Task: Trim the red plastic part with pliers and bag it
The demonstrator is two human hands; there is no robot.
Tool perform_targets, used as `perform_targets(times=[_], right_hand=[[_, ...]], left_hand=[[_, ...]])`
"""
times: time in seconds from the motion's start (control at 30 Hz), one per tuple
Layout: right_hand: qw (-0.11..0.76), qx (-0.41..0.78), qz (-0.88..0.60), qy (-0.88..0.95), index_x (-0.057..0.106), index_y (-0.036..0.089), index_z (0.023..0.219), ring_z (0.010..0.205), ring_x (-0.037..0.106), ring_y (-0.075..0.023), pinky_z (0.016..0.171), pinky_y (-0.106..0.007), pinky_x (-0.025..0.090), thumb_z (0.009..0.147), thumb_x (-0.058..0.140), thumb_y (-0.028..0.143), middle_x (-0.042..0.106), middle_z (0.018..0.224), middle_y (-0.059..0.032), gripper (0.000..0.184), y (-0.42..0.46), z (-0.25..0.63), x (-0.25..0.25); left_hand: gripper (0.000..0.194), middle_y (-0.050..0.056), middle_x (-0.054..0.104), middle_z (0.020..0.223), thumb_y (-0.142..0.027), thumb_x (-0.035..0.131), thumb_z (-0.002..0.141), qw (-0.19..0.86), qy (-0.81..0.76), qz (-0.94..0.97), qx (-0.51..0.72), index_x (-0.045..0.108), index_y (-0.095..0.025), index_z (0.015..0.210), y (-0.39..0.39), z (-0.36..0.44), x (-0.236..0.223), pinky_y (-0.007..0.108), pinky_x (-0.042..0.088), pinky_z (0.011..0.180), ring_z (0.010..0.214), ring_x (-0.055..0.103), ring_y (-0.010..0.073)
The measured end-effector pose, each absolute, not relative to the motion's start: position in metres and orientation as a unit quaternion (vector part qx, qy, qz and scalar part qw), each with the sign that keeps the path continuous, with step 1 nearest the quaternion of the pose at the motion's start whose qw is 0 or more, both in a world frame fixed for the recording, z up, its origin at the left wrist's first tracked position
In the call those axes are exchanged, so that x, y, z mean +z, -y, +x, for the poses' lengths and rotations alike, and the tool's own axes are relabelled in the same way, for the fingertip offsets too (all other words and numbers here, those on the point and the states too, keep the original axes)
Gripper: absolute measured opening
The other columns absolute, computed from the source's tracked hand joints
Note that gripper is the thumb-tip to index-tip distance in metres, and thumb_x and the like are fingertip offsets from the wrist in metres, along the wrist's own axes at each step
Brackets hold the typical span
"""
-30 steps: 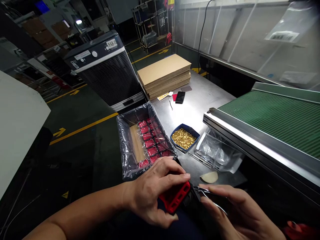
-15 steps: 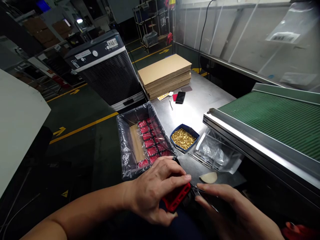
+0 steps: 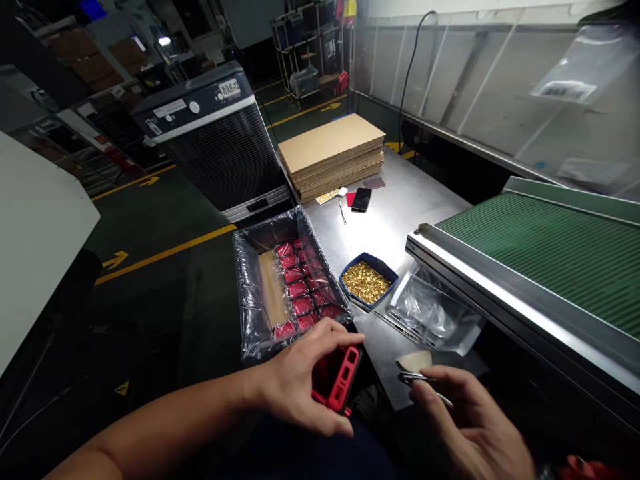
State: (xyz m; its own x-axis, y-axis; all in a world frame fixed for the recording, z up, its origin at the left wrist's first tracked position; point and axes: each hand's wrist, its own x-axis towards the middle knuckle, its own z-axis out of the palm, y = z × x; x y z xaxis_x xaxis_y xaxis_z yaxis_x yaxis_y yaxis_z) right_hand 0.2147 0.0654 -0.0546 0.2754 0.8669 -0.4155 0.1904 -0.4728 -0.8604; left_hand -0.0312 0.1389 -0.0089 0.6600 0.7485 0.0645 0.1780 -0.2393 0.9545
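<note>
My left hand grips a red plastic housing with black along its side, thumb below and fingers above. Rectangular openings show along the edge facing right. In my right hand, between thumb and fingers, is a small shiny metal tool that looks like nail clippers, held apart from the housing. Just beyond it a pale half-round piece lies on the metal table. Past my left hand stands a crate lined with clear plastic, with rows of red parts and a cardboard sheet inside.
A blue tray of small brass-coloured pieces sits mid-table, with clear plastic bags beside it. A green conveyor belt runs along the right. Farther back are stacked cardboard sheets, a phone and a black air cooler.
My right hand has drawn the clippers away from the housing, to the right. My left hand has shifted slightly left and turned the housing more upright.
</note>
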Motion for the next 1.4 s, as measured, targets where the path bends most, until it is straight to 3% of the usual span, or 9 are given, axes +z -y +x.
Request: perform_targets(times=[0.07, 0.23, 0.5, 0.73, 0.87, 1.0, 1.2, 1.3, 1.4], right_hand=[[0.305, 0.501, -0.693, 0.419, 0.060, 0.019, 0.102, 0.061, 0.055, -0.0118, 0.051, -0.021, 0.041, 0.078, 0.058, 0.074, 0.064, 0.082, -0.0046, 0.061, -0.069, 0.219, -0.107], [0.221, 0.511, -0.711, 0.430, 0.058, 0.016, 0.073, 0.066, 0.053, -0.0164, 0.064, -0.029, 0.042, 0.078, 0.043, 0.079, 0.056, 0.069, -0.0051, 0.065, -0.068, 0.217, -0.234], [0.188, 0.460, -0.762, 0.415, 0.058, 0.009, 0.119, 0.095, 0.062, -0.0176, 0.089, -0.033, 0.047, 0.090, 0.053, 0.038, 0.065, 0.107, -0.0116, 0.042, -0.058, 0.213, -0.313], [0.137, 0.399, -0.749, 0.511, 0.062, 0.017, 0.100, 0.093, 0.060, -0.0273, 0.077, -0.039, 0.043, 0.086, 0.047, 0.050, 0.065, 0.100, -0.0108, 0.039, -0.051, 0.224, -0.307], [0.173, 0.358, -0.750, 0.528, 0.061, 0.022, 0.123, 0.112, 0.055, -0.0288, 0.088, -0.042, 0.043, 0.088, 0.035, 0.065, 0.058, 0.124, -0.0104, 0.061, -0.050, 0.226, -0.296], [0.170, 0.382, -0.745, 0.519, 0.068, 0.015, 0.108, 0.100, 0.058, -0.0344, 0.083, -0.048, 0.043, 0.081, 0.040, 0.063, 0.062, 0.107, -0.0153, 0.061, -0.047, 0.224, -0.296], [0.250, 0.456, -0.735, 0.436, 0.067, 0.009, 0.110, 0.089, 0.064, -0.0266, 0.085, -0.041, 0.051, 0.071, 0.054, 0.073, 0.067, 0.102, -0.0142, 0.076, -0.053, 0.210, -0.267], [0.293, 0.488, -0.713, 0.409, 0.068, 0.011, 0.106, 0.084, 0.066, -0.0233, 0.077, -0.034, 0.054, 0.074, 0.058, 0.074, 0.069, 0.097, -0.0115, 0.072, -0.064, 0.200, -0.224], [0.343, 0.500, -0.686, 0.403, 0.065, 0.010, 0.109, 0.085, 0.067, -0.0205, 0.071, -0.026, 0.055, 0.078, 0.061, 0.070, 0.069, 0.098, -0.0113, 0.068, -0.074, 0.190, -0.173]], left_hand=[[0.084, 0.012, 0.052, 0.117, -0.050, 0.093, 0.066, 0.630, -0.354, 0.646, 0.247, 0.057, -0.018, 0.135, -0.133, -0.036, -0.025, 0.041, 0.046, 0.093, 0.102, 0.055, 0.0297], [0.081, 0.017, 0.058, 0.123, -0.043, 0.100, 0.062, 0.818, -0.369, 0.382, 0.221, 0.055, -0.014, 0.123, -0.116, -0.039, -0.071, 0.040, 0.045, 0.095, 0.113, 0.056, 0.0326], [0.076, 0.027, 0.053, 0.130, -0.059, 0.083, 0.084, 0.839, -0.291, 0.410, 0.208, 0.052, -0.009, 0.133, -0.121, -0.049, -0.069, 0.047, 0.044, 0.101, 0.122, 0.053, 0.0374], [0.062, 0.016, 0.066, 0.096, -0.057, 0.091, 0.073, 0.770, -0.408, 0.449, 0.198, 0.060, -0.009, 0.100, -0.135, -0.059, -0.061, 0.029, 0.051, 0.074, 0.087, 0.065, 0.0251], [0.058, 0.006, 0.061, 0.076, -0.053, 0.095, 0.065, 0.724, -0.446, 0.486, 0.205, 0.060, -0.010, 0.081, -0.142, -0.066, -0.069, 0.020, 0.038, 0.056, 0.064, 0.052, 0.0138], [0.055, 0.002, 0.054, 0.067, -0.051, 0.094, 0.068, 0.681, -0.489, 0.484, 0.251, 0.057, -0.011, 0.071, -0.136, -0.065, -0.091, 0.020, 0.028, 0.054, 0.060, 0.041, 0.0116], [0.046, 0.014, 0.065, 0.094, -0.053, 0.076, 0.072, 0.777, -0.472, 0.337, 0.245, 0.060, -0.011, 0.084, -0.120, -0.048, -0.110, 0.030, 0.047, 0.074, 0.082, 0.061, 0.0250], [0.063, 0.021, 0.062, 0.115, -0.061, 0.068, 0.075, 0.901, -0.352, 0.212, 0.137, 0.065, -0.008, 0.108, -0.119, -0.044, -0.111, 0.048, 0.046, 0.092, 0.106, 0.061, 0.0387], [0.076, 0.022, 0.060, 0.119, -0.074, 0.052, 0.089, 0.945, -0.274, 0.133, 0.118, 0.060, -0.008, 0.127, -0.120, -0.043, -0.112, 0.052, 0.043, 0.096, 0.109, 0.060, 0.0409]])
